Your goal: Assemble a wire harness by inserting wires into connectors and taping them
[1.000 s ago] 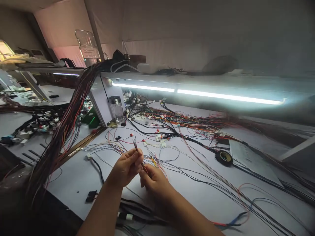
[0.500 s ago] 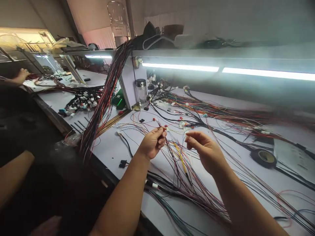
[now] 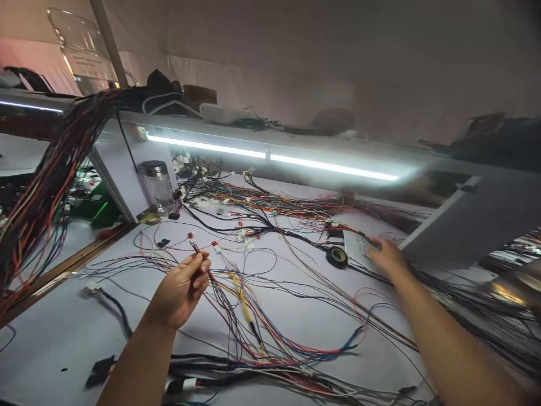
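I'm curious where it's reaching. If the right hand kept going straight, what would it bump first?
Probably the white sheet just ahead; blur hides whether the right hand touches it. The tape roll lies further left.

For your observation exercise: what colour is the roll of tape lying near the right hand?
The roll of tape is black, clearest in the head view.

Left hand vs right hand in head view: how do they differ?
Left hand is closed, pinching a wire bundle with the tips sticking up; right hand lies open on a paper sheet, pinching nothing visible. Left hand sits close in, arm bent; right hand is stretched far out, beside the tape roll. Both are bare, above the white bench.
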`<action>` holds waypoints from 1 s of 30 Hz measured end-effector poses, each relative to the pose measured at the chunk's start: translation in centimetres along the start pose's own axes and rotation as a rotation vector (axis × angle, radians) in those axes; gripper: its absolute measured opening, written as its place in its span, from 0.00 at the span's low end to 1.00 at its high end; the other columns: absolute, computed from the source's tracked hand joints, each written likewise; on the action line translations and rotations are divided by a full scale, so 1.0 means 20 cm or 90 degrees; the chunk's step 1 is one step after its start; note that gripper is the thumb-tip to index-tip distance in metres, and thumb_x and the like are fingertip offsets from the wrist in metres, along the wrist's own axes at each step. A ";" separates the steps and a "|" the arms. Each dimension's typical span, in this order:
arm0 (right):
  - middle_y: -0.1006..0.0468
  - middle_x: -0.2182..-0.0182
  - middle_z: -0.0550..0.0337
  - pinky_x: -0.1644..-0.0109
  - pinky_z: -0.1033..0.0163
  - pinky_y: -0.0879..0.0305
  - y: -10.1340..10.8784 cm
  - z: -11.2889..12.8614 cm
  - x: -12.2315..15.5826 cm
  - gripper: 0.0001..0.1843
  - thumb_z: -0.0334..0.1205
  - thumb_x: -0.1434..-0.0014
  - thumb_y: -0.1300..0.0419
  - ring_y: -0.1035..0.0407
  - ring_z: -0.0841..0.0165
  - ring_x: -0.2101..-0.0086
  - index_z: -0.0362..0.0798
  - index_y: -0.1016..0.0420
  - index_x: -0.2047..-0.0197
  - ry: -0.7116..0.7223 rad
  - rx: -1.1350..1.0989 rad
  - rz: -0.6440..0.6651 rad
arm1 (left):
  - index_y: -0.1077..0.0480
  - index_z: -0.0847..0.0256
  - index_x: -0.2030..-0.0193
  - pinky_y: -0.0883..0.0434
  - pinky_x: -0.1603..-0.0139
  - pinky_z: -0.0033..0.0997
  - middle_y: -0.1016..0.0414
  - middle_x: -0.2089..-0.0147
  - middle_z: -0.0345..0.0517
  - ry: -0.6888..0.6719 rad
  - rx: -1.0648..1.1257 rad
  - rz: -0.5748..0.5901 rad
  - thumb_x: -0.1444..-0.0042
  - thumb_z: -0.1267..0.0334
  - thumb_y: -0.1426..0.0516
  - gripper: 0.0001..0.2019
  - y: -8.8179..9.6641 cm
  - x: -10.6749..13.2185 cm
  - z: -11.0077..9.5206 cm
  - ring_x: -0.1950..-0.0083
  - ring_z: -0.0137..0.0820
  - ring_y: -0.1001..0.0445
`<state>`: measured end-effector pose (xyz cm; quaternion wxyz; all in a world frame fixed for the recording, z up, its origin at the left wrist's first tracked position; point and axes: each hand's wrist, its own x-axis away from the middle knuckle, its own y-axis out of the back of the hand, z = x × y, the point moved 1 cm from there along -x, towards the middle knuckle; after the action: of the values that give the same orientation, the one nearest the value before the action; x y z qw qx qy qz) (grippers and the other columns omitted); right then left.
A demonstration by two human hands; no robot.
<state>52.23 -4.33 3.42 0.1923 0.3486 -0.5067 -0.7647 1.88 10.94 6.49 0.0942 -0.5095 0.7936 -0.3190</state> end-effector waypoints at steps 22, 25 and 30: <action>0.23 0.73 0.43 0.74 0.60 0.43 0.10 -0.04 0.10 0.19 0.42 0.40 0.53 0.33 0.61 0.77 0.45 0.23 0.59 -0.016 0.043 0.065 | 0.29 0.63 0.62 0.43 0.82 0.16 0.37 0.72 0.37 0.009 -0.065 -0.060 0.49 0.62 0.38 0.09 0.01 -0.02 0.03 0.78 0.19 0.42; 0.25 0.76 0.49 0.75 0.61 0.48 0.19 0.08 0.07 0.13 0.40 0.44 0.48 0.40 0.66 0.81 0.50 0.22 0.65 -0.022 0.027 0.056 | 0.28 0.64 0.63 0.36 0.73 0.18 0.34 0.71 0.41 -0.020 -0.059 -0.060 0.49 0.63 0.38 0.09 0.02 -0.02 0.05 0.71 0.22 0.36; 0.25 0.75 0.42 0.74 0.59 0.49 0.42 0.31 -0.06 0.17 0.39 0.43 0.49 0.42 0.70 0.81 0.39 0.22 0.62 -0.126 0.008 -0.036 | 0.27 0.66 0.64 0.35 0.68 0.20 0.32 0.72 0.42 -0.040 -0.045 -0.051 0.49 0.62 0.38 0.09 0.01 -0.02 0.05 0.70 0.23 0.35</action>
<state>48.03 -2.95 13.07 0.1173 0.2868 -0.5182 -0.7972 2.35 10.88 5.53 0.0883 -0.5536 0.7800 -0.2782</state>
